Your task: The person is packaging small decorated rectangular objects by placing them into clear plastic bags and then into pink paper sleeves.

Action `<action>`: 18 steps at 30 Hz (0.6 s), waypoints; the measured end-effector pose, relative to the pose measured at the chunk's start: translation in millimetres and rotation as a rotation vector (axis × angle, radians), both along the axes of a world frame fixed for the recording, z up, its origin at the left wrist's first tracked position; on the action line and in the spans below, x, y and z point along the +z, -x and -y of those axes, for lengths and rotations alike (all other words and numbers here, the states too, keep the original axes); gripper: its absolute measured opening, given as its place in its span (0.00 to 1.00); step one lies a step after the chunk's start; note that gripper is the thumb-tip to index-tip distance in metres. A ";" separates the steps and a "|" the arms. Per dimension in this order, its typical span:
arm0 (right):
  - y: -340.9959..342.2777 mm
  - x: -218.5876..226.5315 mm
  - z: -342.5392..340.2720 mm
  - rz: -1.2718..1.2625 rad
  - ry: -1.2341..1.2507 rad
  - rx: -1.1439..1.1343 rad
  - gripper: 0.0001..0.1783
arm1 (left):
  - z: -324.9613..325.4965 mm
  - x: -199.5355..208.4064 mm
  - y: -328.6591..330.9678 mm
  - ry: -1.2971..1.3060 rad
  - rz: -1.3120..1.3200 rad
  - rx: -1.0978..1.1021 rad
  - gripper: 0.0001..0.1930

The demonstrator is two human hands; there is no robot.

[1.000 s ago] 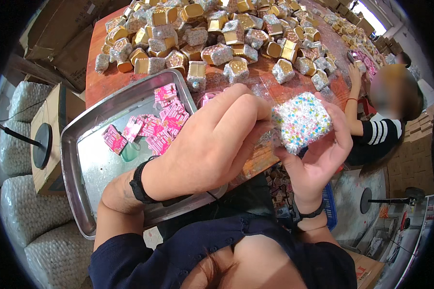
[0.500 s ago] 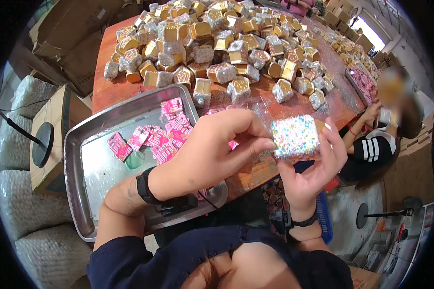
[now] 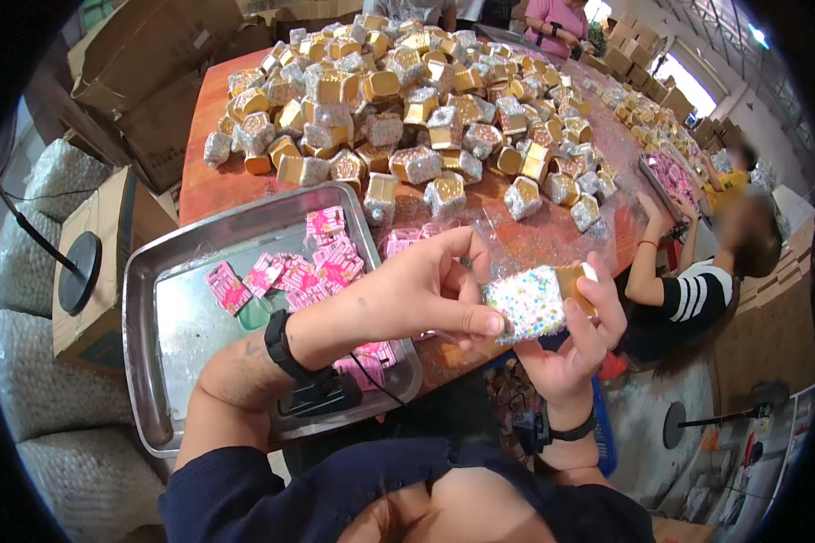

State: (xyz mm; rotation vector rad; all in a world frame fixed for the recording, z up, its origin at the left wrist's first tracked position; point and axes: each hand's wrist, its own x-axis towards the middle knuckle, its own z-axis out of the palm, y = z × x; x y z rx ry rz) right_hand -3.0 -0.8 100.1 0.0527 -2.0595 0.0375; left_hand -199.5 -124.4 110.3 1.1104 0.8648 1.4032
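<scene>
In front of my chest I hold a small blocky ornament [image 3: 527,303], covered in white beads with coloured specks and gold at one end. My right hand [image 3: 570,348] is closed round its gold end and underside. At the opposite end my left hand [image 3: 430,290] is closed, thumb and fingers pinching the beaded edge. Whether a smaller piece sits between those fingertips is hidden. Below my left forearm, a metal tray [image 3: 140,362] holds several pink printed cards [image 3: 285,276].
Beyond the tray, a large heap of similar gold-and-glitter ornaments [image 3: 385,127] covers the red table [image 3: 210,195]. Bubble-wrapped bundles [image 3: 54,380] and a cardboard box [image 3: 109,271] stand at the left. A co-worker in a black striped sleeve [image 3: 697,294] works at the right.
Both hands have come down and slightly left with the ornament, which is now tilted with more of its gold end showing. The view has shifted up a little, revealing more people beyond.
</scene>
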 end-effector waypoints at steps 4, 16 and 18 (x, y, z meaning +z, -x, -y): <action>-27.4 23.1 -16.5 0.256 0.153 -0.085 0.37 | -9.1 -13.0 8.6 -0.086 -0.402 0.213 0.21; -73.9 -19.2 -68.0 0.879 0.483 -0.242 0.32 | -20.3 -77.9 13.8 -0.177 -1.742 0.329 0.18; -26.0 -22.6 -48.0 0.716 0.510 -0.175 0.26 | -20.4 -73.0 15.9 -0.160 -1.771 0.315 0.15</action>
